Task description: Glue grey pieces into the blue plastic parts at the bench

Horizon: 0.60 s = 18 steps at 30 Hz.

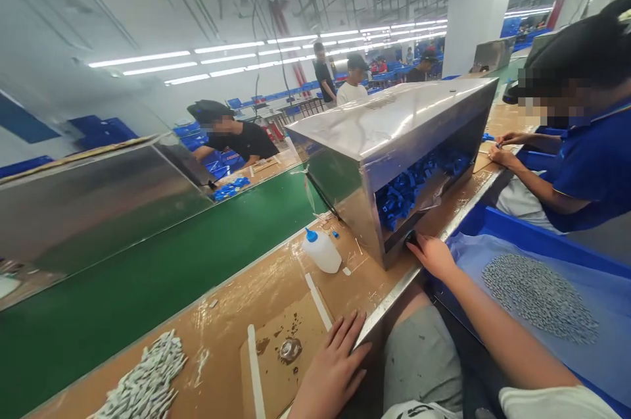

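My left hand [332,366] lies flat on the bench's front edge, fingers spread, holding nothing I can see. Beside it is a cardboard sheet [273,333] with white strips and a small round metallic piece [290,350] among dark stains. My right hand [434,256] reaches to the lower front corner of a metal box [374,202]. Its fingertips close on a small black knob-like piece [410,238], mostly hidden by the fingers. Inside the box is a heap of blue plastic parts [407,189]. A white squeeze bottle [323,254] with a blue cap stands left of the box.
A pile of pale strip-shaped pieces [142,383] lies at the lower left. Beyond the bench runs a green conveyor belt [162,254]. On my right, a blue bin [517,228] holds many small grey pieces [537,294]. A co-worker [586,162] works beyond it; others sit across the belt.
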Tool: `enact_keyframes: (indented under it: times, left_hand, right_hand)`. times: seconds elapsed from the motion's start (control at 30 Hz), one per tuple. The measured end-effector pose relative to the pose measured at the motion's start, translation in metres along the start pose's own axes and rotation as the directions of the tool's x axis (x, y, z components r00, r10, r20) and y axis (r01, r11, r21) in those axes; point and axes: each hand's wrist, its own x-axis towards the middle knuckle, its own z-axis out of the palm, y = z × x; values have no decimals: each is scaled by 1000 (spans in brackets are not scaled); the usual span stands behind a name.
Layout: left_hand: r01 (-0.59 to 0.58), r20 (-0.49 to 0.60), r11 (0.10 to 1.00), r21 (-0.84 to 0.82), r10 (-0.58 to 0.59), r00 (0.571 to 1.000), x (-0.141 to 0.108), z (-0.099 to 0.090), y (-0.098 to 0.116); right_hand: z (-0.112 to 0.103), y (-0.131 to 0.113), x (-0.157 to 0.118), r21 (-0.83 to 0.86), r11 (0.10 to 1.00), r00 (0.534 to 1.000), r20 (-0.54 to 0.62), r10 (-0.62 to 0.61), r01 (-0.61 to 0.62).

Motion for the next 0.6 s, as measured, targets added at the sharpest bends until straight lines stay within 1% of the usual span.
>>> enact_keyframes:
  times: [0.13,0.23,0.37,0.47,0.53,0.6]
  left_hand:
    - [29,18,999,-27,-29,999,0,-3,5]
    - [35,-4,998,-50,-35,999,-1,-1,5]
    - [45,-22,997,-60,-46,999,-2,4,4]
    - [41,-19,998,-39,-42,999,-3,5,4]
    - [31,-28,999,-22,-32,999,-3,6,4]
    - [24,-44,1000,-6,-24,999,-4,10,3]
  right_hand:
    - [6,4,1,17,1000,1000,10,-4,4]
    - [11,8,1,40,999,1000,-1,6,-6]
    - [18,10,2,80,997,1000,-30,-1,3]
    - [22,10,0,88,996,998,-67,-8,14]
    - [19,12,-1,101,995,997,-75,11,-4]
    - [9,16,2,114,991,995,-70,78,-69]
